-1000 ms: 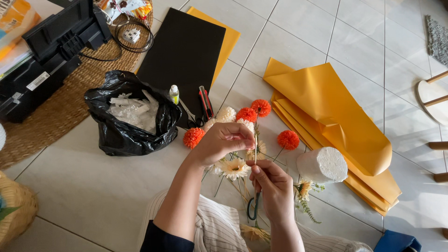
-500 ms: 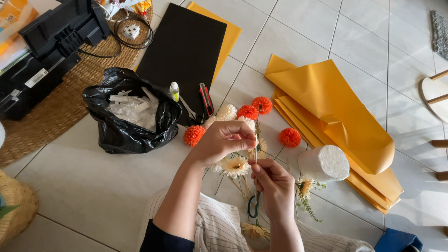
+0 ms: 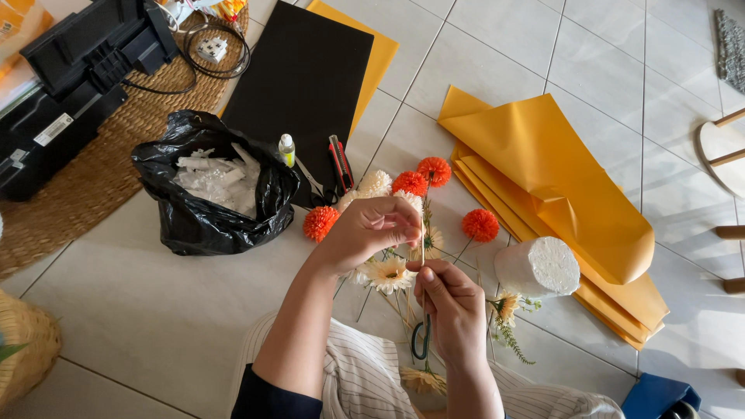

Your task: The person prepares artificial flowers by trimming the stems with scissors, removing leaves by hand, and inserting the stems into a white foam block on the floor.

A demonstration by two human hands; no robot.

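My left hand (image 3: 371,231) pinches the upper part of a thin artificial flower stem (image 3: 424,247). Just below it, my right hand (image 3: 452,306) grips the same stem, and dark green wire curls out beneath that hand. On the tiled floor under my hands lie several artificial flowers: orange pompoms (image 3: 320,223) (image 3: 481,225) (image 3: 434,171), a cream bloom (image 3: 375,185) and a pale daisy (image 3: 388,273). Which bloom tops the held stem is hidden behind my left fingers.
A black bag of white scraps (image 3: 208,185) sits at left beside a small glue bottle (image 3: 287,149), a red cutter (image 3: 340,161) and a black sheet (image 3: 310,70). Yellow wrapping paper (image 3: 559,186) and a white foam cylinder (image 3: 537,267) lie at right. A black case (image 3: 70,85) rests on a woven mat.
Both hands stay on the stem with only small finger shifts. The view has drifted slightly.
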